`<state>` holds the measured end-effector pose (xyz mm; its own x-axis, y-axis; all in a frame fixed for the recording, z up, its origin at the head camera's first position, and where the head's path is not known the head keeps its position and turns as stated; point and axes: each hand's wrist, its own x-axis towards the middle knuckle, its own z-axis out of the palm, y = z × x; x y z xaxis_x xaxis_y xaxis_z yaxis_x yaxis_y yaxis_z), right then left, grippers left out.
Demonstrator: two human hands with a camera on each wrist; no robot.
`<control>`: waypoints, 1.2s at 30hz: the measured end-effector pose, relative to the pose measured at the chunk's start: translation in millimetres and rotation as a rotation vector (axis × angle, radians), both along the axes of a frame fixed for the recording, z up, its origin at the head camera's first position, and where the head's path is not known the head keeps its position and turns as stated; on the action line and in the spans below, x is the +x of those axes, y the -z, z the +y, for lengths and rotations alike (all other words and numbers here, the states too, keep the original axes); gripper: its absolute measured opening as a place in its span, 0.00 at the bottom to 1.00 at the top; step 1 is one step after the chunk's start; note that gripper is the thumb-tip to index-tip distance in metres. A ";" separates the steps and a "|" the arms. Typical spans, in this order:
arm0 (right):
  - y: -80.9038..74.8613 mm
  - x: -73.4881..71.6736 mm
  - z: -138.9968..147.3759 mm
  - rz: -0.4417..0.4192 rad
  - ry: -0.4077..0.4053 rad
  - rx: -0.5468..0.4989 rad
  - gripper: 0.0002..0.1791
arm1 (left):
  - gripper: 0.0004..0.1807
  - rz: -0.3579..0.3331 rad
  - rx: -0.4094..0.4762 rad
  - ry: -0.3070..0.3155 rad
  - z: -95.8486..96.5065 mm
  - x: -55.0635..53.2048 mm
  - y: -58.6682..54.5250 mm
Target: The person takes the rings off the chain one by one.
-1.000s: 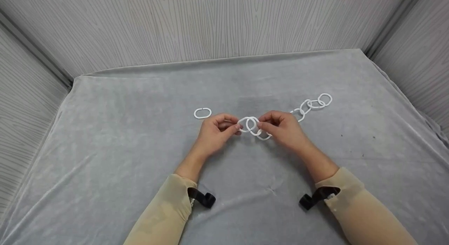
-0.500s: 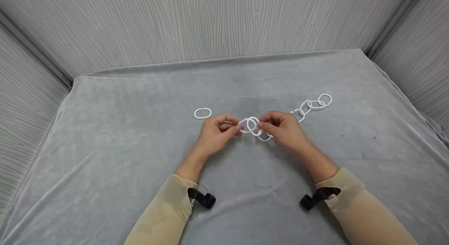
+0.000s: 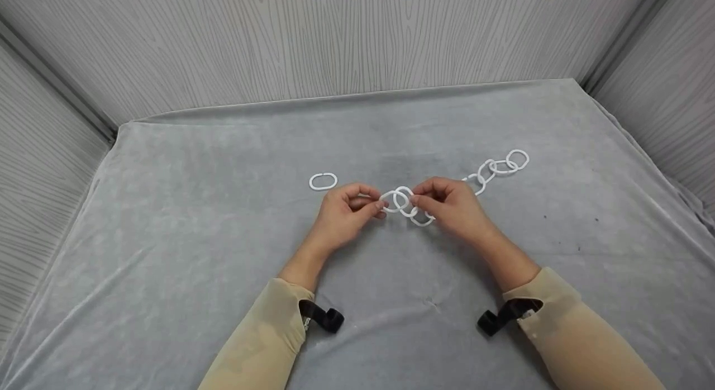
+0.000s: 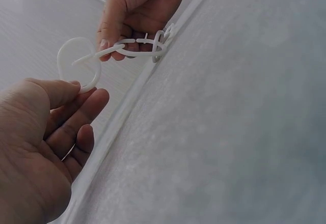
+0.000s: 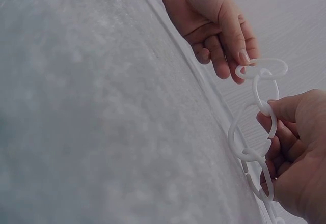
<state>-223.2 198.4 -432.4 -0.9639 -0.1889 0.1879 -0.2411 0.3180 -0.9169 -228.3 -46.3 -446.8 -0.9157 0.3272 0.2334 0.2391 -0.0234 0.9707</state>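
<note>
My left hand pinches the white plastic end link of a chain between thumb and fingers. Interlocked with it is a second white link, pinched by my right hand. In the right wrist view more chain links hang below the right fingers, close against the palm side. Beyond that hand, the rest of the chain runs over the cloth to the upper right; its middle is partly hidden by the hand. Whether the end link's gap is closed cannot be told.
A single loose white oval link lies on the cloth just beyond the left hand. Grey cloth covers the table. Wood-grain panels stand behind and at both sides. Black wrist mounts sit below each hand.
Both hands stay nearly in place. The end link and the one joined to it shift very slightly toward the right and downward in the head view.
</note>
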 end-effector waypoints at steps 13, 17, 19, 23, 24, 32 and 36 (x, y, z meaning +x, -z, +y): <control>-0.4 -0.4 -0.1 -0.001 0.007 0.014 0.06 | 0.06 -0.007 -0.005 0.000 0.2 -0.1 -0.3; -0.7 -0.4 -0.1 -0.001 0.009 0.023 0.05 | 0.06 -0.015 -0.012 -0.005 0.7 0.8 -1.3; -0.6 -0.4 0.0 0.000 0.009 0.028 0.05 | 0.06 -0.018 -0.013 -0.002 0.8 0.9 -1.4; -0.6 -0.5 -0.1 -0.001 0.011 0.037 0.05 | 0.06 -0.016 -0.014 0.002 0.7 0.9 -1.1; -0.6 -0.5 -0.1 -0.001 0.011 0.038 0.05 | 0.06 -0.015 -0.016 0.002 0.6 0.9 -1.0; -0.1 0.0 0.1 -0.004 0.011 0.043 0.05 | 0.05 -0.006 -0.022 0.007 0.4 0.5 0.3; 0.1 0.4 -0.1 -0.006 0.011 0.041 0.05 | 0.06 0.000 -0.018 0.006 0.4 0.3 1.4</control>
<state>-222.8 198.4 -432.4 -0.9672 -0.1853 0.1740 -0.2314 0.3583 -0.9045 -228.0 -46.0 -448.3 -0.9137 0.3371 0.2271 0.2388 -0.0070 0.9710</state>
